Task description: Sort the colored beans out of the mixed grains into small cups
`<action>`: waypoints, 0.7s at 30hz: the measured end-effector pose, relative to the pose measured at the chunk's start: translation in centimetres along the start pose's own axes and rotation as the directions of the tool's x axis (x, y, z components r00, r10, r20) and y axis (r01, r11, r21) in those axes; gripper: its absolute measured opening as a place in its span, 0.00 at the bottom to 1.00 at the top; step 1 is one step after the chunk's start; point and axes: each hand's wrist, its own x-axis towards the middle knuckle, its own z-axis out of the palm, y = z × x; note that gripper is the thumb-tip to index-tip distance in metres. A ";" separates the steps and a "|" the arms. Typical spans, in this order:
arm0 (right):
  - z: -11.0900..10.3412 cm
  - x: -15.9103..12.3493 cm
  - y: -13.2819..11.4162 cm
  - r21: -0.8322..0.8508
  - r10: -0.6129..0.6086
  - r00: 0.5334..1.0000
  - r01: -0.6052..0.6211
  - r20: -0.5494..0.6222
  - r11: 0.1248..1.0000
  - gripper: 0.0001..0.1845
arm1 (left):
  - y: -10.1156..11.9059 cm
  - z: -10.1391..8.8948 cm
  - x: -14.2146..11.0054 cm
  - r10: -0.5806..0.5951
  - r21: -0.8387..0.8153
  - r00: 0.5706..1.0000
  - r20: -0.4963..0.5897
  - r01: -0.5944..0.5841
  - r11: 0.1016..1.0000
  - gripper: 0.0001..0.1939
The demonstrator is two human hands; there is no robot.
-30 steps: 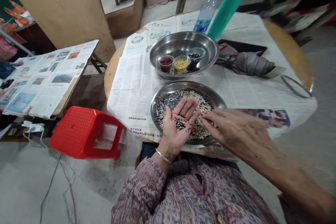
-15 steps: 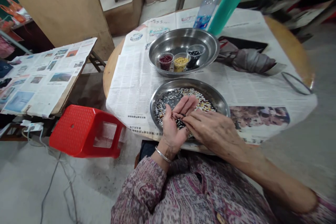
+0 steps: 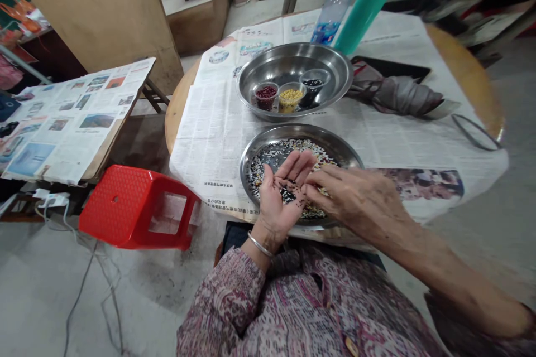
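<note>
Palm up over the near steel tray, my left hand [image 3: 278, 201] carries a small heap of black beans [image 3: 287, 194]. Its fingers are stretched out around them, and a silver bangle circles the wrist. Just beside its palm, my right hand [image 3: 355, 195] has its fingers bent together at the tips. Whatever those fingertips hold, if anything, is too small to make out. The near steel tray [image 3: 248, 152] under both hands contains a mix of white, black, yellow and dark red grains [image 3: 307, 148].
Behind stands a larger steel basin [image 3: 251, 70] with cups of red beans [image 3: 266, 96], yellow kernels [image 3: 290, 97] and black beans [image 3: 313, 83]. A water bottle [image 3: 333, 14], green bottle [image 3: 368, 8] and grey wrapped bundle [image 3: 402, 95] share the newspaper-covered table [image 3: 201, 139]. A red stool [image 3: 121, 206] stands left.
My right hand has drawn away to the right from my left palm, so the black beans there show more fully. My left hand has stayed in nearly the same place.
</note>
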 end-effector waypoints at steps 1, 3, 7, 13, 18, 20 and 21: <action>-0.2 -0.2 0.2 -0.023 0.029 1.000 -0.029 -0.002 0.999 0.16 | 0.1 0.1 0.0 -0.002 0.008 1.000 -0.008 0.002 1.000 0.32; -0.6 -0.7 0.5 -0.056 0.077 0.997 -0.077 -0.001 0.995 0.17 | 0.2 0.3 -0.1 -0.001 0.029 1.000 -0.030 0.002 1.000 0.33; -0.8 -0.8 0.2 -0.008 0.109 0.994 -0.109 -0.014 0.994 0.13 | 0.3 0.5 -0.2 -0.010 0.058 0.999 -0.040 0.012 0.998 0.34; 0.5 0.1 -1.5 0.137 0.035 0.999 -0.032 -0.020 0.990 0.11 | 0.1 0.2 -0.2 -0.007 0.053 1.000 -0.013 0.008 0.999 0.34; 1.5 0.1 -1.9 0.094 -0.036 0.998 0.041 -0.052 0.995 0.11 | -0.2 -0.1 0.0 0.015 0.025 1.000 0.021 -0.016 1.000 0.33; 1.5 0.1 -1.9 0.091 -0.032 0.999 0.036 -0.044 0.995 0.11 | -0.2 0.0 0.0 0.014 0.025 1.000 0.000 -0.014 1.000 0.34; 1.4 0.1 -1.9 0.088 -0.028 0.999 0.031 -0.034 0.996 0.11 | -0.2 0.1 -0.1 0.008 0.029 1.000 -0.018 -0.007 1.000 0.34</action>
